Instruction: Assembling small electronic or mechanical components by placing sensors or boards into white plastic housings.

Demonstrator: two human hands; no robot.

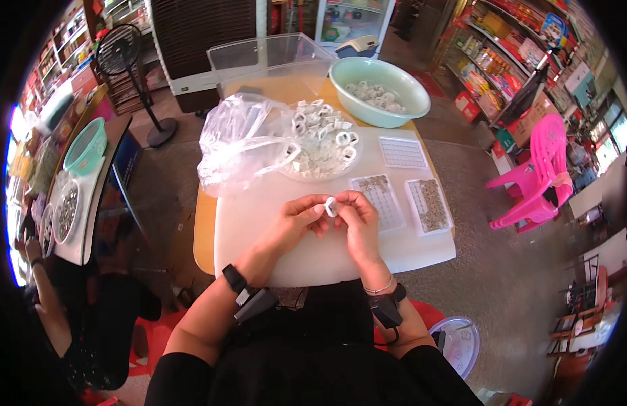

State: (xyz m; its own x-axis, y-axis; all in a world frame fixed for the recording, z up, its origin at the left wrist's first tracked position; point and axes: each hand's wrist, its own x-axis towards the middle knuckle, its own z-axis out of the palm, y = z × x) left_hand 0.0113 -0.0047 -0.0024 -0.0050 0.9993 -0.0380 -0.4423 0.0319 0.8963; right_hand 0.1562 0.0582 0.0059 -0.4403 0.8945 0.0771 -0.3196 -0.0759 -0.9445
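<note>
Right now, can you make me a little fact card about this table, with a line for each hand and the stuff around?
Left hand: pinching a small white piece
Right hand: fingers on that same piece
Middle of table: clear plastic bag beside a heap of white pieces
Far right corner: pale green basin, more white pieces inside
Right side: three flat white trays; the nearer two hold tiny grey-brown bits
Floor: black fan left, pink chairs right

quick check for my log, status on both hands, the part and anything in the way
Left hand and right hand together, fingertips on small white part. Clear plastic bag beyond, not over the hands.
</note>
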